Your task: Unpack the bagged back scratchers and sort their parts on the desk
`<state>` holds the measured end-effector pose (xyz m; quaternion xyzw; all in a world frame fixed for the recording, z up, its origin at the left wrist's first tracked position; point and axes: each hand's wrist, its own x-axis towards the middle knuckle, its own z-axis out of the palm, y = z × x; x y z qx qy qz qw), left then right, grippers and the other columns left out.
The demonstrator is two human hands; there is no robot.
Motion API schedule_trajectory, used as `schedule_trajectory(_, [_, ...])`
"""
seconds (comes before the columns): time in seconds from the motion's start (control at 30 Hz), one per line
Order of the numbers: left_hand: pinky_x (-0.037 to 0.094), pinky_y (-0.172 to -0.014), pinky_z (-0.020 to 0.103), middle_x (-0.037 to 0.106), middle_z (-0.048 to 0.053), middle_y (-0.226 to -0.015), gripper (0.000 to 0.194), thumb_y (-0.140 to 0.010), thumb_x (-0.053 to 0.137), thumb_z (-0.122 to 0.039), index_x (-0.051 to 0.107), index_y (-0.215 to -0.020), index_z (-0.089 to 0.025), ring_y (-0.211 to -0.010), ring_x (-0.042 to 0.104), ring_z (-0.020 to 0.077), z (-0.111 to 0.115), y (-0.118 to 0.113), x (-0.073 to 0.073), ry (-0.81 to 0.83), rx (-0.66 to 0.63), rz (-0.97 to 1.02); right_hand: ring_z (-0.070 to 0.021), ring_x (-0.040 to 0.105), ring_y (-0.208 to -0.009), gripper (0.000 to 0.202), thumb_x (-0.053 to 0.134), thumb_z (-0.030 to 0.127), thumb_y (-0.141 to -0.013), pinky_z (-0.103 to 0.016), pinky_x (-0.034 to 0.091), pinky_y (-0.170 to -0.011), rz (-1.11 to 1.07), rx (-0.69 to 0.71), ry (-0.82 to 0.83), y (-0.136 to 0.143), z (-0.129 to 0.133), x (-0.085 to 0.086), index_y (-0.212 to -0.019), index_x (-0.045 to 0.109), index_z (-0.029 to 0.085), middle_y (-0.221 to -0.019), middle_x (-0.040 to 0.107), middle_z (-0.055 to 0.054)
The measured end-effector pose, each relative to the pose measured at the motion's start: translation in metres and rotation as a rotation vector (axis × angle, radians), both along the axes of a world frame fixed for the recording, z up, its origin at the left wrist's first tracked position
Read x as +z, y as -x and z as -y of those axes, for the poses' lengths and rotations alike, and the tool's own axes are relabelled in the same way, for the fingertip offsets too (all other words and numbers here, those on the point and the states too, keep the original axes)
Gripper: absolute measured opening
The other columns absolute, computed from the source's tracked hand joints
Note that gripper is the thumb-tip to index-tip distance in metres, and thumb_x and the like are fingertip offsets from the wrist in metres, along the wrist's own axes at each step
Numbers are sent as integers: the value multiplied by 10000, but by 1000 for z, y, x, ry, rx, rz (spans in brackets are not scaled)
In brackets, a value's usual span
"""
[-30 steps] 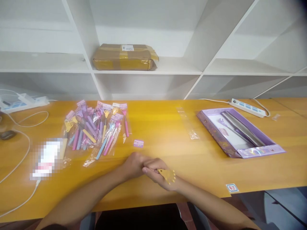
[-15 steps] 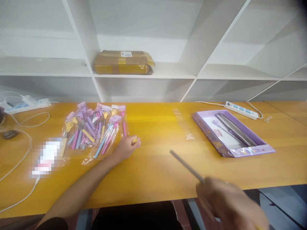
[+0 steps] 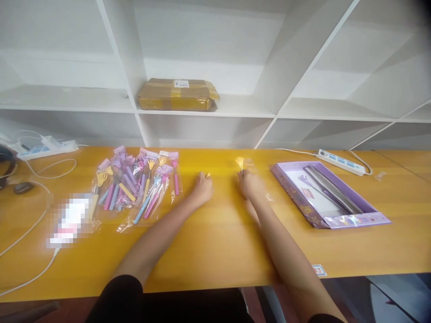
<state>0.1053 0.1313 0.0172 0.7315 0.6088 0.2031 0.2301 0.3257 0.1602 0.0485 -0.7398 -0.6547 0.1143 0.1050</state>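
Over the middle of the table, my left hand [image 3: 202,188] is closed, with a small yellow tip poking out at its fingers; the rest of that item is hidden. To its right, my right hand [image 3: 251,185] is wrapped round the stem of a back scratcher with a yellow hand-shaped head [image 3: 239,162], which points away from me. A clear plastic wrapper [image 3: 249,164] lies beside and partly behind this hand. Left of my hands is a pile of bagged back scratchers [image 3: 126,179] in pink, purple, blue and yellow.
At the right stands a purple open box [image 3: 299,202] with metallic tubes and a purple scratcher inside. Power strips [image 3: 341,162] lie at the back. A lit phone [image 3: 70,220] and cables are at the left. A taped parcel [image 3: 178,95] sits on the shelf.
My right hand has moved from the near right up to the middle, and the yellow head now shows. My left hand has shifted right. A small card now shows at the front edge.
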Motion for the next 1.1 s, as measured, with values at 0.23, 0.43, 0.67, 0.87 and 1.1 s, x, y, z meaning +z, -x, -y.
schedule_trajectory(0.23, [444,-1178,452,547,239,-1352,407,-949,644,-153,674,-1341,-53,-1298,577,359,4,-7,-4,-50,-58,-88,-277,725,-1110,391,377,369,-1174,-341,507,-914,99,22,-52,6,-6,-38,-1337,654,147,-1365,638,-224])
schedule_trajectory(0.43, [504,-1114,351,592,133,-1363,371,-981,631,-191,679,-1349,-179,-1182,674,248,8,28,15,-96,-21,-72,-288,708,-1096,404,377,347,-1170,-347,490,-878,107,45,-118,-6,-13,-43,-1431,615,150,-1319,658,-208])
schedule_trajectory(0.67, [533,-1038,409,662,115,-1238,195,-988,606,-216,743,-1125,-199,-1094,694,272,3,131,37,-168,246,-101,-292,693,-1029,317,554,366,-1081,-342,484,-838,53,77,-198,-17,-10,-63,-1261,673,134,-1223,690,-195])
schedule_trajectory(0.87, [462,-1129,454,721,159,-1185,294,-983,686,-372,710,-1188,-163,-1266,631,355,-3,155,22,-225,318,-333,-308,688,-1053,365,512,359,-1090,-376,502,-875,21,66,-286,-25,-17,-66,-1333,645,121,-1304,678,-208])
schedule_trajectory(1.1, [517,-966,400,739,222,-1209,477,-987,654,-316,576,-1394,-79,-1217,670,365,1,129,16,-98,275,-546,-277,689,-937,298,483,290,-1044,-382,522,-831,-94,199,-614,-7,-9,-72,-1208,694,157,-1151,719,-169])
